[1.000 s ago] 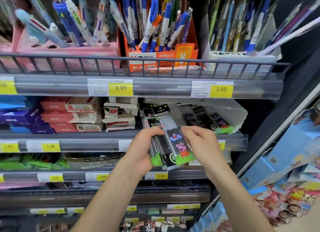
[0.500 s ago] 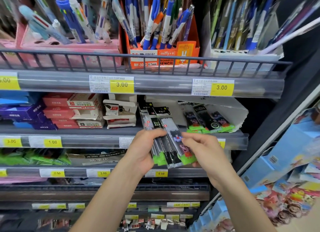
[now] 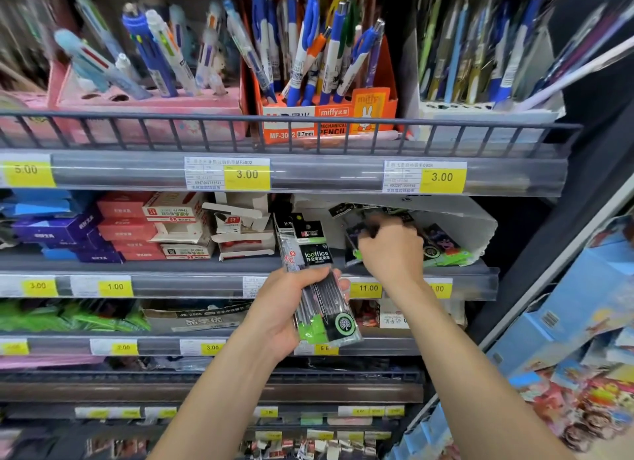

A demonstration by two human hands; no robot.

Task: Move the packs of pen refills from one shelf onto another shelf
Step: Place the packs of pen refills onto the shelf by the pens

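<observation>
Both hands are busy at the second shelf [image 3: 240, 267] from the top, the one with the white tray [image 3: 480, 226] at its right end. Left hand [image 3: 288, 308] is clenched round a bundle of refill packs [image 3: 319, 288], held upright just in front of that shelf's edge, left of the tray; the green-tipped lower ends stick out below the palm. Right hand [image 3: 391, 250] is inside the tray, fingers curled down onto the loose packs [image 3: 442, 247] lying there. It is blurred, so I cannot tell whether it has closed on one or is only touching them.

The step in hand looks like gathering: packs are being collected out of the tray into the left-hand bundle, and nothing has yet been set on another shelf. The next move probably calls for pinching one flat, slippery sleeve clear of its neighbours, lifting it over the tray's front lip and sliding it against the bundle without loosening the left grip.

Counts: two hands. The bundle shows at least three packs by their header cards, perhaps more behind. In the tray, three or four remain visible right of the right hand; any beneath it are hidden.
</observation>
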